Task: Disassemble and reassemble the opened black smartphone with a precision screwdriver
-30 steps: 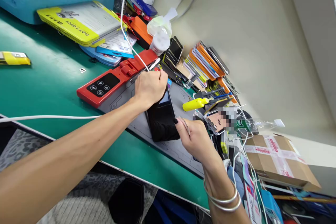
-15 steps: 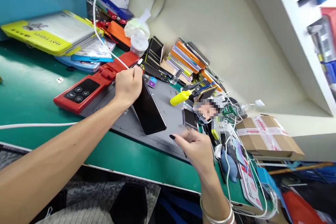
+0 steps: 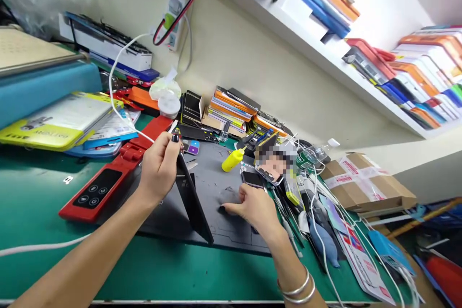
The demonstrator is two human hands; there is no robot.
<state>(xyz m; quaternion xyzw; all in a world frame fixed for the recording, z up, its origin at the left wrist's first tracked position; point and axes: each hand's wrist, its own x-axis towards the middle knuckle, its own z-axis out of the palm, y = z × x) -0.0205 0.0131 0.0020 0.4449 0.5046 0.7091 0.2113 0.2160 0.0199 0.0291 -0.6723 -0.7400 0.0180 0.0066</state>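
My left hand is closed round the upper end of a dark smartphone. The phone is tilted up on edge over the grey work mat, nearly side-on to me. A white cable runs down to the top of this hand; its end is hidden there. My right hand hovers above the mat, right of the phone and apart from it. Its fingers are curled, with a greyish smear at their tips that I cannot make out. A yellow bottle stands on the mat beyond the hands.
A red hinged device lies at the left. Yellow-and-white packages are stacked behind it. Tools and a blue air blower lie to the right, near a taped cardboard box. Phone boxes and a power strip are at the wall.
My view has tilted up, showing more shelf and wall. The phone has turned from showing its dark screen to nearly edge-on. My right hand stays beside it, fingers still curled.
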